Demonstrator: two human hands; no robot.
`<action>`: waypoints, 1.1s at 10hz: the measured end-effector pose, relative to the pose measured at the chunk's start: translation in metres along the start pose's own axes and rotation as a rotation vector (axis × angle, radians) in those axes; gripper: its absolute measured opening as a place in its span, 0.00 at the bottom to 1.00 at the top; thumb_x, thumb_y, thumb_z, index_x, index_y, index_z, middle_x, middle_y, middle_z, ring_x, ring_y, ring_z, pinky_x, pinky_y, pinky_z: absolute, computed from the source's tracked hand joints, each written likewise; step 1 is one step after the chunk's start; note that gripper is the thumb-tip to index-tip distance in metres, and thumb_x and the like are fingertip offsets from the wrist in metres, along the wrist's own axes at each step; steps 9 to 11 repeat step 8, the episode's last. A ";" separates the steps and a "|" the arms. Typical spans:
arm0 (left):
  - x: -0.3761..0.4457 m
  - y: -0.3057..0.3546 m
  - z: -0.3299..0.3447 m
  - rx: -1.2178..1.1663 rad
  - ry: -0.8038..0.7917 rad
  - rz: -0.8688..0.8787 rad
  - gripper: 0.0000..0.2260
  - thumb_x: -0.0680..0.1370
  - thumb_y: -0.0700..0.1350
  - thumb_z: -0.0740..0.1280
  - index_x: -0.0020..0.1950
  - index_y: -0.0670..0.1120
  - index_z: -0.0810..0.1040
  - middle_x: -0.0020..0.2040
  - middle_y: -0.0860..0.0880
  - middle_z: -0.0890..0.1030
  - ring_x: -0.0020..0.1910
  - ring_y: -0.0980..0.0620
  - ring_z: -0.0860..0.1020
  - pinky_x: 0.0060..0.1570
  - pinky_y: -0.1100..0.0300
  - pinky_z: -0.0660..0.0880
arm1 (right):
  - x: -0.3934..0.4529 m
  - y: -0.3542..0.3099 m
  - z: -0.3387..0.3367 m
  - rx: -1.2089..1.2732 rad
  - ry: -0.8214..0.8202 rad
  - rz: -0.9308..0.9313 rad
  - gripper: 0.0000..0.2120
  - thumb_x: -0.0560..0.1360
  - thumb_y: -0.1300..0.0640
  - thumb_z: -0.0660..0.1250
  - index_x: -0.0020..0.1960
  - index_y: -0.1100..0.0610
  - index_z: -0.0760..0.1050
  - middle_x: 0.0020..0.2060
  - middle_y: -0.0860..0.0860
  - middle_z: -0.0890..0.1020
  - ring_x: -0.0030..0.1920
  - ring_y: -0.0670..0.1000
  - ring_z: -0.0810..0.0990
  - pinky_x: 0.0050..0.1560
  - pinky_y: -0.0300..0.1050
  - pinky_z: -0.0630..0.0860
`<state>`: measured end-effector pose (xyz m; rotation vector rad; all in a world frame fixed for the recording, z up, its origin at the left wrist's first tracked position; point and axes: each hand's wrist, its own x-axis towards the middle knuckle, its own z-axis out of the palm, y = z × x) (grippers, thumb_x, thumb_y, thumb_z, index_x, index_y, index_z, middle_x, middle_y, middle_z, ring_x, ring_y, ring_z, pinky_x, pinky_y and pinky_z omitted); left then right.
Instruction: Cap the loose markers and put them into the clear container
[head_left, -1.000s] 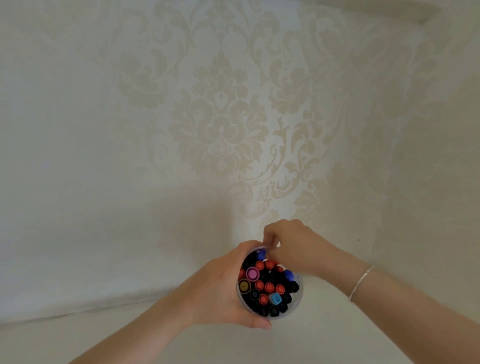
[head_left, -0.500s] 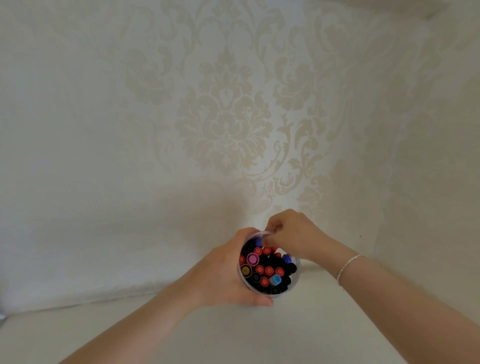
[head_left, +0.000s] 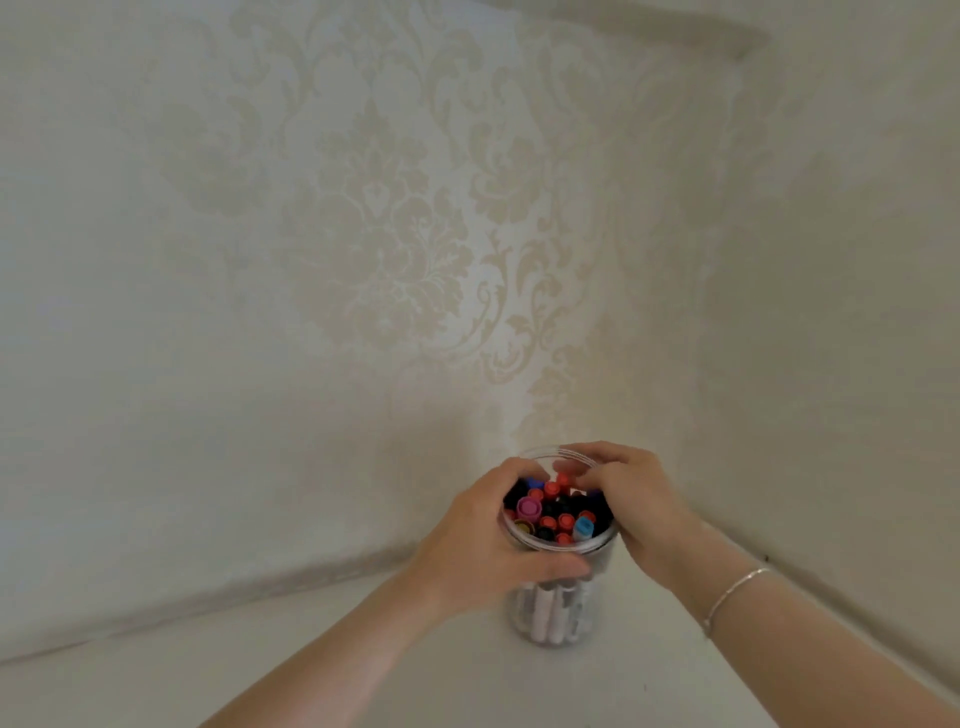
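A clear round container (head_left: 553, 616) stands on a white surface in a corner, packed with upright capped markers (head_left: 558, 512) whose red, black, blue and pink caps show at the top. My left hand (head_left: 478, 545) grips the container's left side, thumb across its front. My right hand (head_left: 631, 501) curls over the container's right rim, fingertips down among the marker caps. Whether those fingers pinch one marker is hidden by blur.
The white surface (head_left: 363, 649) meets patterned cream walls (head_left: 389, 249) right behind and to the right of the container. A thin bracelet (head_left: 735, 592) sits on my right wrist.
The view has tipped so the container's side now shows. My right hand has shifted from the far rim to the right rim, fingers lower among the caps. My left hand keeps its grip.
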<state>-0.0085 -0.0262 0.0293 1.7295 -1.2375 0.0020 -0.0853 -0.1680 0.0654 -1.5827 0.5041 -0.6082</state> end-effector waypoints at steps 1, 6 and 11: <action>0.013 0.001 0.025 -0.105 0.032 -0.068 0.27 0.58 0.62 0.78 0.51 0.56 0.73 0.47 0.57 0.82 0.45 0.61 0.81 0.45 0.66 0.76 | 0.009 -0.002 -0.017 -0.089 0.074 -0.015 0.22 0.69 0.75 0.54 0.47 0.56 0.80 0.48 0.56 0.83 0.52 0.54 0.80 0.58 0.51 0.77; 0.057 0.021 0.045 0.037 -0.136 -0.124 0.15 0.64 0.57 0.78 0.40 0.51 0.77 0.38 0.57 0.82 0.37 0.61 0.78 0.44 0.54 0.79 | 0.032 0.003 -0.058 -0.190 0.172 0.156 0.16 0.74 0.73 0.56 0.49 0.61 0.80 0.48 0.60 0.82 0.48 0.57 0.79 0.53 0.49 0.77; 0.028 0.050 0.016 0.175 -0.031 -0.092 0.39 0.66 0.71 0.63 0.74 0.60 0.61 0.76 0.56 0.60 0.73 0.55 0.64 0.70 0.49 0.66 | -0.021 -0.037 -0.077 -0.013 0.436 -0.300 0.12 0.76 0.67 0.63 0.56 0.57 0.78 0.45 0.49 0.80 0.42 0.46 0.76 0.41 0.26 0.72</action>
